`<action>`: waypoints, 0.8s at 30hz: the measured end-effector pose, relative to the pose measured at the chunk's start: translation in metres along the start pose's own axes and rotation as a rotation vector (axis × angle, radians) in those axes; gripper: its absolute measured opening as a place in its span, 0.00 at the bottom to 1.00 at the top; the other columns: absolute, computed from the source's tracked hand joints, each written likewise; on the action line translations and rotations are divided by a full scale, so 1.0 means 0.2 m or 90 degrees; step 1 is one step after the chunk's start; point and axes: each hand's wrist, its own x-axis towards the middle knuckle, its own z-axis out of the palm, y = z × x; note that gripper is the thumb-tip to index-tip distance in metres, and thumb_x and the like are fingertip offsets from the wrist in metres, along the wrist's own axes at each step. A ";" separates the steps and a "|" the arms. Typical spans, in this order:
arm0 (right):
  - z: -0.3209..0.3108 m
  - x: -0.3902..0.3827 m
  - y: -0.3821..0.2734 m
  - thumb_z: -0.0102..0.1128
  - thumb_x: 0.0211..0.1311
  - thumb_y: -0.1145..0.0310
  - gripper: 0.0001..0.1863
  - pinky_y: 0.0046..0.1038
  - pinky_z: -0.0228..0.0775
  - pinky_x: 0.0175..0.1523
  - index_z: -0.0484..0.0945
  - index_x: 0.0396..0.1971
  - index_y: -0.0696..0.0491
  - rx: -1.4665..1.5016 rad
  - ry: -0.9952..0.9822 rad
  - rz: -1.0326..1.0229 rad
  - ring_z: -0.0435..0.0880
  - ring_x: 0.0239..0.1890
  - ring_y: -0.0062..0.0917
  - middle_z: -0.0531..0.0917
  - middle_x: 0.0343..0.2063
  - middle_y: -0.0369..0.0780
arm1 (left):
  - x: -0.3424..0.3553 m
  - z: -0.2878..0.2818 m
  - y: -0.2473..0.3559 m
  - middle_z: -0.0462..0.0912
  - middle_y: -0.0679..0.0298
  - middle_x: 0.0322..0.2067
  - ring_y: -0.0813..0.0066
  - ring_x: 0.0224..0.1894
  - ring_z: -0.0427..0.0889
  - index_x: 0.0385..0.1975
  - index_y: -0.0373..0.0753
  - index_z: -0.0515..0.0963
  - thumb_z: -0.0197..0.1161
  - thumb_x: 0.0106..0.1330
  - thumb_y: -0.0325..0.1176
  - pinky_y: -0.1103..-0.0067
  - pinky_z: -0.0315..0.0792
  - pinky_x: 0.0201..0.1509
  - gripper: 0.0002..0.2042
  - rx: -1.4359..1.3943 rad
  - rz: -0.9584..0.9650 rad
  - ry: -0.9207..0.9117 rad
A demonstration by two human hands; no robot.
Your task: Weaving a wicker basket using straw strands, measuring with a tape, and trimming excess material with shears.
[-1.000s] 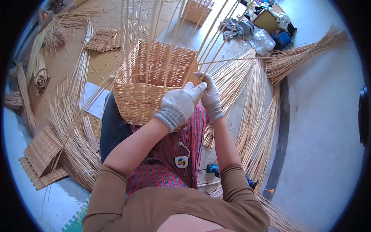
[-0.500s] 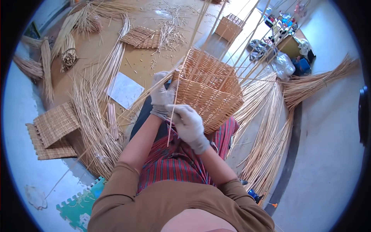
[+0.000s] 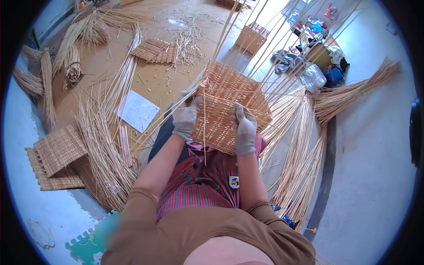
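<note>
A woven wicker basket (image 3: 216, 126) rests tilted over my lap, with long upright stakes (image 3: 265, 44) rising from its sides. My left hand (image 3: 185, 118), in a pale work glove, is closed on the basket's left corner, beside loose strands that run off down to the left. Also gloved, my right hand (image 3: 244, 125) grips the near wall, its thumb up by the woven edge. One thin strand (image 3: 204, 137) hangs from the left corner down past the basket's bottom, free of both hands. The fingertips behind the basket wall are hidden.
Long cane bundles lie left (image 3: 106, 145) and right (image 3: 300, 145) of me. Flat woven panels (image 3: 62, 148) sit at the left, a white sheet (image 3: 138, 111) nearer. Farther off stand another basket (image 3: 252, 39) and a plastic bag (image 3: 313, 78). Cane scraps litter the far floor.
My right hand has let go of the thin strand and moved up and right onto the basket's near wall. The strand now hangs loose. My left hand stays at the left corner.
</note>
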 end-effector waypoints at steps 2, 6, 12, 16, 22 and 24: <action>0.00 0.02 0.02 0.66 0.68 0.63 0.13 0.13 0.64 0.27 0.84 0.45 0.55 -0.047 0.035 -0.056 0.75 0.24 0.09 0.85 0.30 0.32 | 0.07 -0.03 0.09 0.78 0.61 0.56 0.72 0.55 0.78 0.49 0.36 0.78 0.73 0.60 0.24 0.76 0.74 0.60 0.18 -0.009 0.025 -0.146; 0.01 0.04 0.01 0.69 0.65 0.66 0.10 0.16 0.67 0.28 0.84 0.40 0.56 -0.121 0.101 -0.176 0.75 0.22 0.12 0.84 0.27 0.34 | 0.25 -0.09 0.13 0.69 0.59 0.67 0.69 0.69 0.66 0.49 0.42 0.78 0.72 0.62 0.28 0.73 0.62 0.72 0.17 -0.016 -0.016 -0.402; 0.34 0.24 -0.33 0.68 0.60 0.71 0.16 0.27 0.77 0.35 0.83 0.49 0.52 -0.446 -0.018 -0.743 0.86 0.30 0.27 0.88 0.40 0.43 | 0.24 -0.06 -0.05 0.72 0.64 0.60 0.78 0.57 0.75 0.47 0.41 0.77 0.67 0.66 0.25 0.81 0.72 0.59 0.12 -0.004 0.014 -0.364; 0.60 0.25 -0.47 0.62 0.66 0.58 0.39 0.37 0.78 0.37 0.55 0.74 0.48 -0.781 -0.037 -0.548 0.87 0.39 0.43 0.80 0.56 0.49 | 0.18 -0.02 -0.01 0.75 0.67 0.53 0.82 0.46 0.76 0.45 0.39 0.77 0.62 0.68 0.21 0.84 0.73 0.51 0.09 -0.085 0.003 -0.258; -0.11 0.16 0.02 0.55 0.73 0.71 0.15 0.15 0.63 0.26 0.72 0.57 0.53 -0.110 0.030 -0.354 0.74 0.25 0.12 0.86 0.35 0.38 | 0.16 0.02 -0.05 0.75 0.59 0.52 0.76 0.50 0.76 0.61 0.33 0.65 0.66 0.63 0.22 0.79 0.75 0.55 0.26 0.125 -0.022 -0.050; -0.24 -0.02 0.04 0.58 0.72 0.71 0.09 0.14 0.62 0.26 0.80 0.47 0.55 -0.073 0.051 -0.209 0.73 0.24 0.12 0.87 0.34 0.37 | 0.12 0.06 0.01 0.75 0.59 0.50 0.75 0.48 0.77 0.61 0.33 0.65 0.66 0.62 0.23 0.78 0.74 0.53 0.27 0.178 0.026 -0.010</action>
